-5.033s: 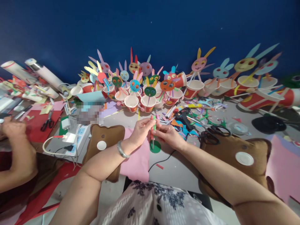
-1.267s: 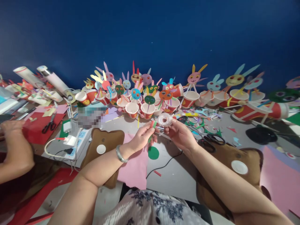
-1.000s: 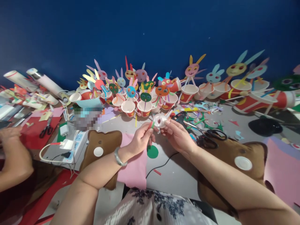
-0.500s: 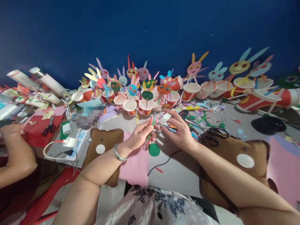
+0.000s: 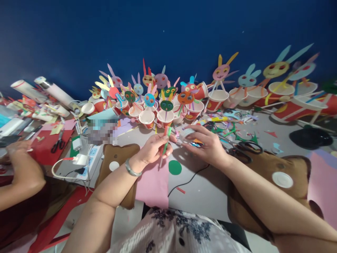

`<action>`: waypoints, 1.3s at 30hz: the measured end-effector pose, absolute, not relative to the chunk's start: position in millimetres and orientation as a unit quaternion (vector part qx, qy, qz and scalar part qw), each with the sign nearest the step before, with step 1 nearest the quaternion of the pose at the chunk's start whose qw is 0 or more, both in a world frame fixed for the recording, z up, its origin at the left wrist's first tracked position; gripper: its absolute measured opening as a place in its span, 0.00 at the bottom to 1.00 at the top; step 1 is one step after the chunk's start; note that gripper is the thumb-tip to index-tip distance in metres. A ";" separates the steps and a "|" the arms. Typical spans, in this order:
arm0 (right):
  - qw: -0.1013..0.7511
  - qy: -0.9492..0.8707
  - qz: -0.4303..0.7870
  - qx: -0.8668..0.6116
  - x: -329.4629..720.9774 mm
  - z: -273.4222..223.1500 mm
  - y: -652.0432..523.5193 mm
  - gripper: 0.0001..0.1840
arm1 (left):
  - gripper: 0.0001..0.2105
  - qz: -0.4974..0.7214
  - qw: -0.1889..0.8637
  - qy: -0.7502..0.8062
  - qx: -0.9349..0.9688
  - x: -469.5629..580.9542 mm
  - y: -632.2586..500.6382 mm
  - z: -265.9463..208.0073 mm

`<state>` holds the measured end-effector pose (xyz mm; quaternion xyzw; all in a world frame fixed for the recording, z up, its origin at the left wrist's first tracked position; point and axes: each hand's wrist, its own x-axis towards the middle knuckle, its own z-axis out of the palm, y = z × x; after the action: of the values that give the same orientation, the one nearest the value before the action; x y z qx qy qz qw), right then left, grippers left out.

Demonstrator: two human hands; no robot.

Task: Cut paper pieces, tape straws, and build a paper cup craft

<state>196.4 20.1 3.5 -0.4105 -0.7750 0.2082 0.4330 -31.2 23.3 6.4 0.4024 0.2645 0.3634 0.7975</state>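
Pinched in my left hand [image 5: 153,149] are narrow red and green strips [image 5: 166,141], held upright together; a thin pale end sticks out below the fingers. My right hand [image 5: 210,143] grips a white roll of tape [image 5: 186,133] between thumb and fingers, just right of the strips. Whether a length of tape runs between the hands, I cannot make out. Below them a green paper disc [image 5: 175,167] lies flat on the grey table, beside a pink paper sheet [image 5: 152,188].
Paper cups [image 5: 146,119] with paper rabbit figures line the blue wall. Scissors [image 5: 250,147] lie by paper scraps at right. Brown cushions [image 5: 119,160] flank my arms. A power strip [image 5: 91,161] and a co-worker's arm [image 5: 23,172] are at left.
My right hand and the tape roll have shifted slightly right. The strips in my left hand now stand more upright, with more of their lower end showing.
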 end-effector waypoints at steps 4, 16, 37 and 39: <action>0.453 -0.714 0.351 -0.401 192.8 7.4 15.2 0.18 | 0.18 0.339 0.812 0.253 0.402 -33.9 23.3 8.2; 0.423 -0.522 0.653 -0.351 189.7 2.7 18.6 0.27 | 0.17 0.322 0.814 0.255 0.410 -34.4 24.3 8.0; 0.174 -0.599 0.732 -0.275 208.7 -1.1 30.7 0.15 | 0.18 0.195 0.805 0.260 0.495 -36.0 19.8 12.0; 0.178 -0.579 0.747 -0.275 205.1 -2.3 27.7 0.12 | 0.19 0.181 0.804 0.268 0.499 -35.8 19.7 14.3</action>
<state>205.1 27.7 -2.3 -0.2746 -0.5787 0.7470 0.1781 -35.8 19.7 14.3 0.4987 0.2676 0.1806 0.8044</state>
